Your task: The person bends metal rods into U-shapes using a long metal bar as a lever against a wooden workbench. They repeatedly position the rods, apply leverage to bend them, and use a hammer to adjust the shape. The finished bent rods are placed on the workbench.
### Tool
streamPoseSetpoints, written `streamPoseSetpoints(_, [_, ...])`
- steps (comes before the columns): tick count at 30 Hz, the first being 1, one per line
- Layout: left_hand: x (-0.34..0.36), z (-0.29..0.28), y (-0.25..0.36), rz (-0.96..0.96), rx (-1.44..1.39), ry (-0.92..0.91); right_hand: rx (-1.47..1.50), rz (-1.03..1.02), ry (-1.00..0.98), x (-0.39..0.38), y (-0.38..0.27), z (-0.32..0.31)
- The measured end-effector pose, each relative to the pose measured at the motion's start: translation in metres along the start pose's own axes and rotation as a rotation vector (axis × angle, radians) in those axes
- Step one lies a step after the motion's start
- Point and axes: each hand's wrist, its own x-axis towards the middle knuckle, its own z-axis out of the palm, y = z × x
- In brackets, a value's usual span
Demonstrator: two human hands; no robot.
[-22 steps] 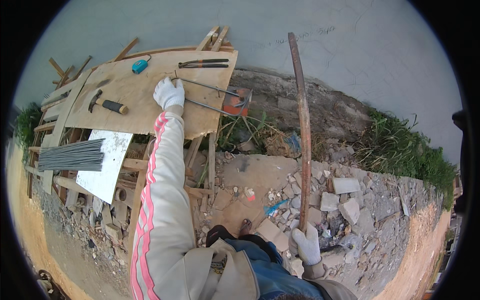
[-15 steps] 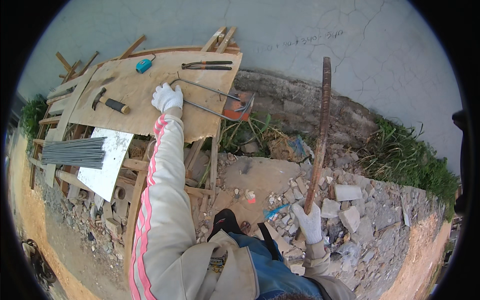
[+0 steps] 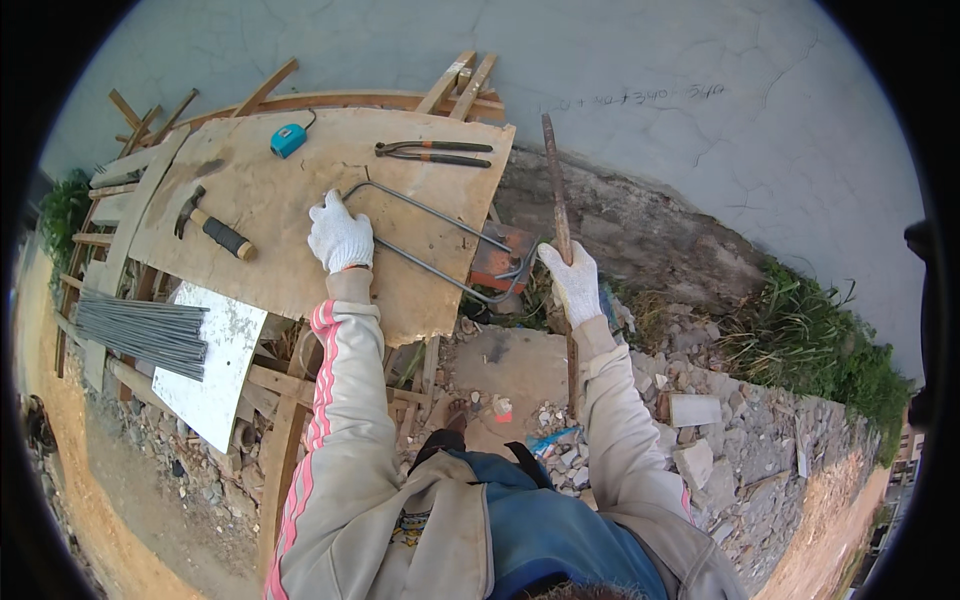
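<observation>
My left hand, in a white knitted glove, is closed on the left end of a bent grey steel rod. This rod forms a long, narrow rectangular loop over the plywood board, and its far right corner sticks out past the board's edge. Just right of that corner, my gloved right hand is wrapped round a long rusty metal bar. The bar stands nearly upright, reaching above and below the fist. An orange-red block sits under the loop's right end, partly hidden.
On the board lie a hammer, a teal tape measure and pincers with orange-and-black handles. A bundle of straight rods rests on a white sheet to the left. Rubble covers the ground at right, below a cracked grey wall.
My right hand has risen and come left with the rusty bar, from over the rubble to beside the loop's right corner. My left hand keeps its hold on the rod.
</observation>
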Motion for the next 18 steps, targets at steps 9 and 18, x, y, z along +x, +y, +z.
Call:
streamPoseSetpoints(9, [0.002, -0.014, 0.006, -0.105, -0.071, -0.083, -0.27, -0.125, 0.018, 0.038, 0.015, 0.017])
streamPoseSetpoints(18, [0.016, -0.018, 0.007, -0.215, 0.077, -0.145, -0.068, 0.058, -0.149, 0.045, 0.012, 0.012])
